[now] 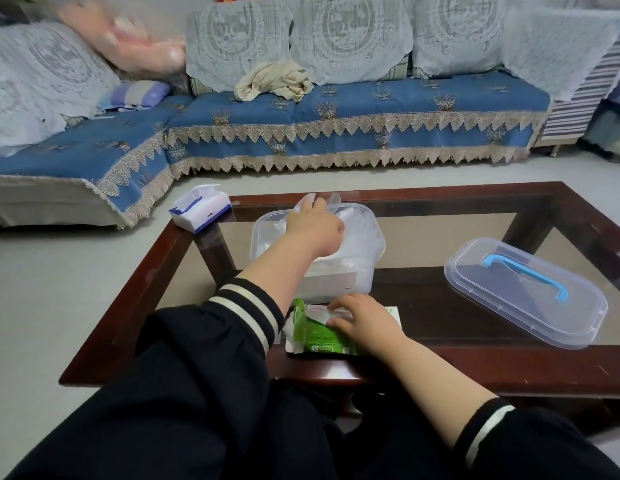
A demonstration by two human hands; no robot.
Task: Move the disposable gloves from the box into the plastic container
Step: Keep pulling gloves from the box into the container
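**Left hand in the tub, right hand on the glove box**

At the bottom of the frame, two dark sleeves with pale striped cuffs reach forward. Just above centre-bottom, the right hand lies on the flat green-and-white cardboard glove box at the near edge of the dark wood, glass-topped worktop; its grip is loosely curled, fingertips pressing the box's torn white opening. Just beyond, at frame centre, stands the clear rectangular plastic container, with thin translucent disposable gloves heaped inside. The left hand reaches into it, grip clamped on a clear glove. To the right lies the clear lid with a blue handle. At the worktop's far-left corner sits a white-and-blue tissue pack. Beyond stands a blue-covered sofa.
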